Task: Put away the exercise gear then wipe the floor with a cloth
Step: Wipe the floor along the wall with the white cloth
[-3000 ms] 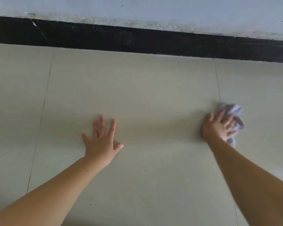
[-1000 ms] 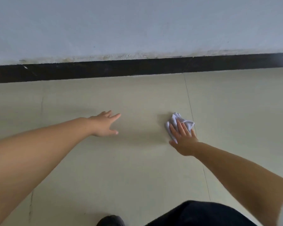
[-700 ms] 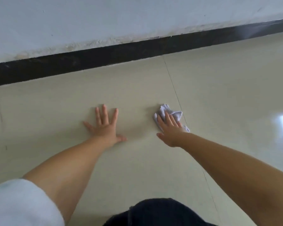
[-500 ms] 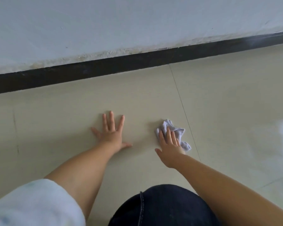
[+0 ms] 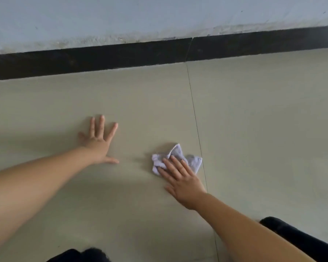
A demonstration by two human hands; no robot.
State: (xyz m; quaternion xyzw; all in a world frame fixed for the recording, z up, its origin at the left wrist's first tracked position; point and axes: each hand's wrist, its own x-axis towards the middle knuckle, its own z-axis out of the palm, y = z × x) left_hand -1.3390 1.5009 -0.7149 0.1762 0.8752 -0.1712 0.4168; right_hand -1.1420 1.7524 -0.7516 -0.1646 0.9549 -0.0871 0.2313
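**Cloth meets tile as floor wipe goes on beside the wall**

A crumpled pale lilac cloth (image 5: 175, 158) lies flat on the beige tiled floor (image 5: 263, 129), just left of a grout line (image 5: 196, 127) that runs from the black skirting board (image 5: 121, 57) back toward the person. The right hand (image 5: 183, 181) presses down on the cloth's near half with straight, spread fingers (image 5: 169, 163); this grip is open and flat, curled round nothing, and the cloth's far corners stick out beyond the fingertips toward the wall. The cloth therefore sits directly ahead of and under the right palm, its bunched length running roughly across the hand, left to right.

The left hand (image 5: 99, 141) is planted palm-down on the bare tile well to the left of the cloth, fingers splayed and holding nothing; it looks to be bracing the body's weight. The right hand is plainly the nearer of the two and the only one touching the cloth.

No exercise gear shows in the frame, so the first part of the job appears done and the wiping is in hand. The next stroke would seem to depend on the flat palm dragging the cloth sideways or back across the tile; with no fingers curled round it, the fabric could slip out or bunch further.

Dark clothing (image 5: 301, 237) shows at the lower edge. A pale, scuffed wall (image 5: 159, 14) rises above the skirting.
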